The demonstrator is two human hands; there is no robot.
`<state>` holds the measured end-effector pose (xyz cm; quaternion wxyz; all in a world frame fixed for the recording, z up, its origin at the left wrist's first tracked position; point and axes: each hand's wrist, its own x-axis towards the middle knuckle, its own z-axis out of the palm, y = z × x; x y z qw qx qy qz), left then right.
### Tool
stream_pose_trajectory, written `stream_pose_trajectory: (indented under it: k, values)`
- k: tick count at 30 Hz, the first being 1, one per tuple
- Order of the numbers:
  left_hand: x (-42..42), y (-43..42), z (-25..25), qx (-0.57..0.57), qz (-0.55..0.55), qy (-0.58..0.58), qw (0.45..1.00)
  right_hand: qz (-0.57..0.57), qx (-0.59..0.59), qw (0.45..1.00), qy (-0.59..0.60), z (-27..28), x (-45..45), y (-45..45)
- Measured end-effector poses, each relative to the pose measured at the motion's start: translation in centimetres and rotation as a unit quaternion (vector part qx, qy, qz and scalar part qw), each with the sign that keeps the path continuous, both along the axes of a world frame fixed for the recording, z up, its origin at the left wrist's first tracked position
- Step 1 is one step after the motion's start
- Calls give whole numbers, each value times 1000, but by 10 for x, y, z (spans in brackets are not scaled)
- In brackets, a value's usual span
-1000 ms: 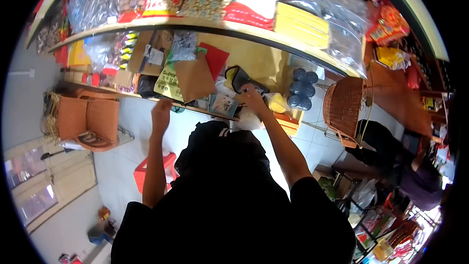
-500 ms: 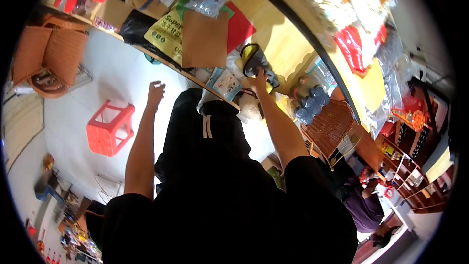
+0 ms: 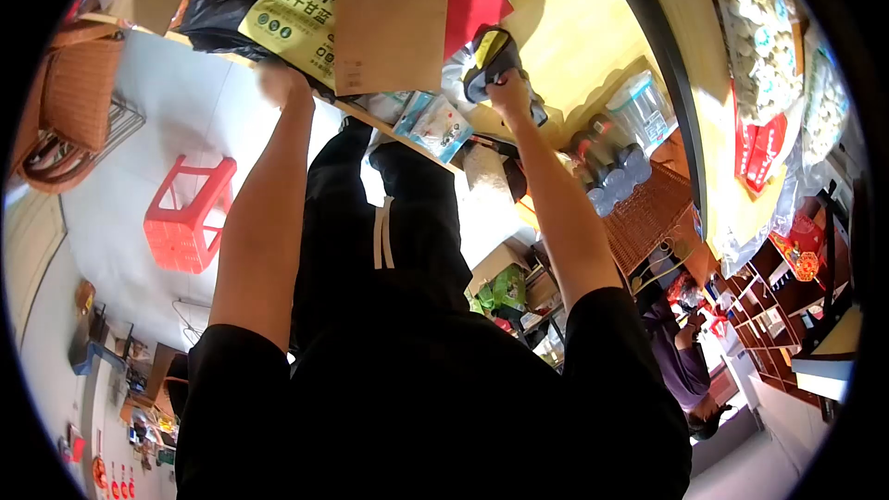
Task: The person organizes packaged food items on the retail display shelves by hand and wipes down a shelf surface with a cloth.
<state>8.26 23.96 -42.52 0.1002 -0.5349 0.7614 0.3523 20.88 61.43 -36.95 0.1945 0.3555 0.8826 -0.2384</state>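
Note:
My right hand (image 3: 509, 93) is closed on the edge of a dark grey item with a yellow patch (image 3: 496, 54), which looks soft and whose kind I cannot make out. It is at the wooden table (image 3: 565, 28), beside some clear plastic. My left hand (image 3: 283, 83) is smeared by motion near the table's front edge, so its fingers do not show clearly. Closest to it are a yellow printed bag (image 3: 298, 20) and a black plastic bag (image 3: 227, 14). A brown cardboard sheet (image 3: 389, 28) lies between the hands, with a blue-and-white packet (image 3: 433, 125) below it.
A red plastic stool (image 3: 190, 213) and a wicker chair (image 3: 83, 97) stand on the floor at left. Dark-capped bottles (image 3: 616, 171) and a clear container (image 3: 644, 106) are at right. Another person (image 3: 681, 352) is at the far right.
My left hand has moved up to the table edge near the yellow bag. The right hand stays at the grey and yellow item, now with its fingers closed on it. The view has shifted.

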Motion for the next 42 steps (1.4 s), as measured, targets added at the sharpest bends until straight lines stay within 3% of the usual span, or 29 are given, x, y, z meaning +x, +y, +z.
stream_pose_trajectory:
  k: [1, 2, 3, 4, 7, 9, 11, 12, 15, 17, 18, 19, 20, 21, 23, 25, 27, 30, 31, 33, 34, 36, 38, 40, 42]
  values:
    - [1, 2, -9, -100, -137, -56, 984, 33, 27, 999, 20, 4, 3, -8]
    - [0, 9, -7, -214, -165, -71, 960, 25, 52, 998, 16, 7, 5, -15]
    - [1, 15, -4, -210, -159, -75, 962, 17, 38, 999, 33, 13, 1, -17]
    - [3, 20, -1, -278, -126, -31, 952, -3, 21, 1000, 14, 6, -2, -10]
    - [9, 28, -10, -255, -36, 43, 965, -84, -42, 995, 47, -14, -19, 44]
    - [-6, 39, 23, -124, 186, 102, 969, -179, -115, 973, 90, 10, -55, 80]
    - [-9, 42, 35, -74, 207, 96, 971, -245, -117, 949, 158, -9, -85, 141]
    - [-9, 42, 40, -24, 222, 88, 971, -301, -134, 928, 174, 17, -109, 138]
    - [-10, 43, 52, -16, 195, 61, 979, -266, -164, 921, 233, 31, -145, 135]
    - [-10, 41, 46, -19, 182, 45, 982, -157, -6, 979, 127, 39, -153, 115]
    - [-12, 42, 48, -31, 172, 34, 984, -126, 11, 982, 140, 29, -147, 111]
    - [-13, 43, 51, -41, 162, 22, 986, 35, 110, 957, 266, -24, -131, 136]
    - [-14, 45, 57, -29, 160, 20, 987, -50, 20, 983, 176, 21, -128, 85]
    - [-15, 45, 58, -32, 150, 11, 988, -74, -5, 987, 142, 32, -120, 59]
    - [-17, 46, 63, -23, 162, 7, 986, 67, 106, 977, 171, -9, -77, 54]
    - [-17, 46, 62, -24, 161, 1, 987, 67, 50, 984, 154, 15, -61, 27]
    - [-17, 42, 56, -30, 162, -4, 986, 150, 117, 969, 157, 0, -59, 60]
    - [-12, 37, 45, -45, 150, 2, 988, 17, 133, 987, 86, -8, -85, 135]
    - [-15, 39, 50, -36, 157, 1, 987, -79, 121, 987, 69, -7, -101, 161]
    - [-16, 42, 55, -26, 170, -4, 985, -243, 78, 965, 66, 1, -137, 202]
    - [-17, 42, 56, -32, 169, -9, 985, -294, 52, 950, 93, 34, -165, 173]
    - [-17, 41, 51, -37, 169, -18, 985, -220, -33, 966, 129, 27, -203, 192]
    - [-13, 39, 44, -46, 162, 10, 986, -226, -30, 963, 142, 31, -235, 164]
    - [-13, 39, 46, -44, 162, 2, 986, -10, 17, 989, 147, 23, -239, 139]
    - [-15, 40, 51, -40, 165, 1, 985, 136, 82, 979, 128, 26, -225, 125]
